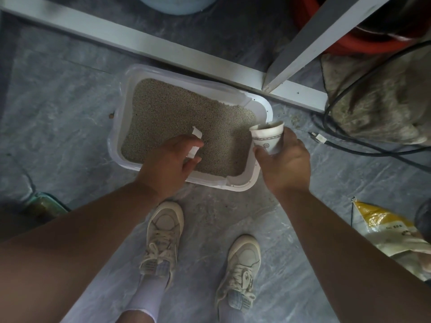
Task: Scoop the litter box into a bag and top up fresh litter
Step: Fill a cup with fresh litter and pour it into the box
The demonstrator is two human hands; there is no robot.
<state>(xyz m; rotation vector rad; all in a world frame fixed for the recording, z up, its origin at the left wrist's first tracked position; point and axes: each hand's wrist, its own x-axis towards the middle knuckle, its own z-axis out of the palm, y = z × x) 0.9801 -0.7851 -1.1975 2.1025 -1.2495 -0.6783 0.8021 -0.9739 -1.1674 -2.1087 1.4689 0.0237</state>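
Grey marbled floor (58, 94), white threshold (163, 47)

The grey marbled floor (58, 108) carries the white litter box (116, 127), a yellow bag (384, 231) and a black cable (349, 141).

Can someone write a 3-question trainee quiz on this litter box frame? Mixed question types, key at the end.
1. Multiple choice: what does the right hand hold? A) a scoop B) a paper cup C) a bag
2. True or false: the left hand, holding a white paper piece, is over the litter box.
3. Short answer: which object with yellow print lies on the floor at the person's right?

Key:
1. B, the paper cup, tilted beside the box's right rim.
2. True.
3. The yellow-and-white bag, probably the litter bag.
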